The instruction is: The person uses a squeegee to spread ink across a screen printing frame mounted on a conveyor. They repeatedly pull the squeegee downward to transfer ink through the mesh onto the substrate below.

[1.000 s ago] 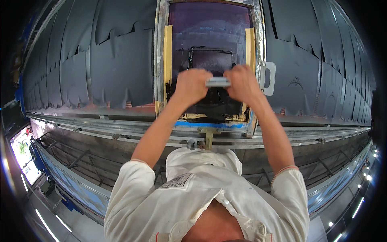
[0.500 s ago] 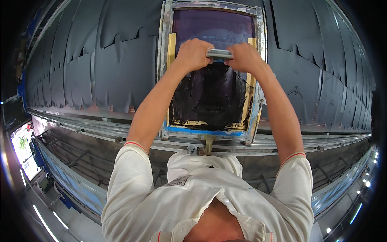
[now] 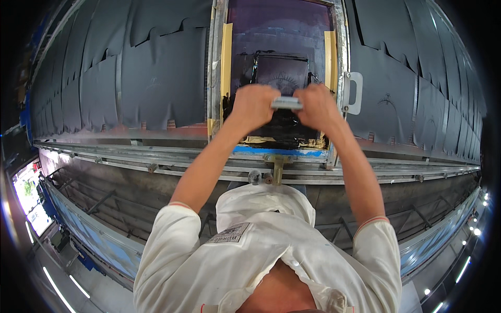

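Both my hands grip a squeegee with a pale metal handle (image 3: 286, 103), one at each end. My left hand (image 3: 254, 107) wraps its left end, and my right hand (image 3: 318, 106) is closed round the right. The tool stands over the lower part of a screen printing frame (image 3: 216, 68). Its blade is hidden below the handle and my fingers. Black ink (image 3: 284, 130) lies wet on the near part of the mesh. Beyond the squeegee, a dark rectangle with a faint curved design (image 3: 282, 78) shows in the purple mesh (image 3: 282, 26).
Dark grey sheets (image 3: 162, 78) with ragged edges cover the long table on both sides of the frame. A metal rail (image 3: 104, 152) runs along the table's near edge, with a bracket (image 3: 278, 169) by the frame. A white handle (image 3: 356, 94) sticks out at the frame's right.
My hands have drawn the squeegee toward me, down the screen. The rectangle with the curved design now shows behind it, where ink and my hands were before.
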The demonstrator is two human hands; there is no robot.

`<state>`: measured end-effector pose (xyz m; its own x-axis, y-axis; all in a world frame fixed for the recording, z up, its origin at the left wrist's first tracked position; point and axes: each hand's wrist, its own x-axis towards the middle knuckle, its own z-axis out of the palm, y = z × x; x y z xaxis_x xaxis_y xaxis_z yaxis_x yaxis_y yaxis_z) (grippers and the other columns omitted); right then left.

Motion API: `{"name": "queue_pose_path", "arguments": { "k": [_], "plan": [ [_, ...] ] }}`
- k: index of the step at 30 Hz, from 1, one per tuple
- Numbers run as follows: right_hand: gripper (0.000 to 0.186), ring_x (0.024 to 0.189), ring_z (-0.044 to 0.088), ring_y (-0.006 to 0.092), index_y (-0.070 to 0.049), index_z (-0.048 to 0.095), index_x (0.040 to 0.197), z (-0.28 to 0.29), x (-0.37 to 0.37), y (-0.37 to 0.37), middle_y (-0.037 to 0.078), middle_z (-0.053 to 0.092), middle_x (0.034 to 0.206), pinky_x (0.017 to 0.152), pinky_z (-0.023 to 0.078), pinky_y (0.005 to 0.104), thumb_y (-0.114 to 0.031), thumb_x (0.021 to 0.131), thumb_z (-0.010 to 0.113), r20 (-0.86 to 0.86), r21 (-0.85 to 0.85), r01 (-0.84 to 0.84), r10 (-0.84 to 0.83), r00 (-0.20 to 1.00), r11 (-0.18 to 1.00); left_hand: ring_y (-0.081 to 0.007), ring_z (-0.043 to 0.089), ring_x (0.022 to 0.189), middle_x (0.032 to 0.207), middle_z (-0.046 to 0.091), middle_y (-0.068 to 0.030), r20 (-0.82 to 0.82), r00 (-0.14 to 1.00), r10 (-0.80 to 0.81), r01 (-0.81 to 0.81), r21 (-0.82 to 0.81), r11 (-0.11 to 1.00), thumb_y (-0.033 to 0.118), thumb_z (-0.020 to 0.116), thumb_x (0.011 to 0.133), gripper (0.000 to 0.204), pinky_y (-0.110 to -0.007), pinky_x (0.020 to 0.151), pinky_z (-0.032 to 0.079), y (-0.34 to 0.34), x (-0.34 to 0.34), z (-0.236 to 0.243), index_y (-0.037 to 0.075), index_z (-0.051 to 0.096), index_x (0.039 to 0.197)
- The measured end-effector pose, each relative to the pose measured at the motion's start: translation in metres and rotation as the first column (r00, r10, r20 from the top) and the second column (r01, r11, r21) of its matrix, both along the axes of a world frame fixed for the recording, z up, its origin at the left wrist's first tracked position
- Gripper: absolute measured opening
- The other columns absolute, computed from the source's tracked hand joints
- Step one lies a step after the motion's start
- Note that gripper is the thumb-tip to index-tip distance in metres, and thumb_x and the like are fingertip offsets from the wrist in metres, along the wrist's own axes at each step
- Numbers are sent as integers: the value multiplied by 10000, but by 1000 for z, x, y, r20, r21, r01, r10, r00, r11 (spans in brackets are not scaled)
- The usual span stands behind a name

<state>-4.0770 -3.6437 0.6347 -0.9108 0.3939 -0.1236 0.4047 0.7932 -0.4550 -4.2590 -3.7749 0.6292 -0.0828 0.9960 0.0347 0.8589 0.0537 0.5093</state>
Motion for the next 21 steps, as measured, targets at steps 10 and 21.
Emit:
{"name": "queue_pose_path", "arguments": {
  "k": [10, 21],
  "plan": [
    [428, 1097, 661, 395, -24, 702, 1206, -19, 72, 68, 226, 722, 1134, 942, 514, 465, -369, 954, 728, -390, -27, 769, -715, 580, 639, -353, 696, 866, 878, 723, -91, -21, 1000, -11, 9, -70, 997, 167, 775, 772, 89, -487, 757, 541, 44, -27, 19, 143, 747, 853],
    [311, 705, 638, 203, -33, 706, 1041, -30, 69, 91, 107, 702, 790, 699, 505, 374, -340, 988, 713, -144, -391, 824, -911, 387, 411, -313, 651, 962, 1140, 738, -69, 12, 1000, 14, -16, 230, 973, -71, 652, 691, 480, -441, 842, 510, 5, -6, 1, 108, 758, 1124]
  ]
}}
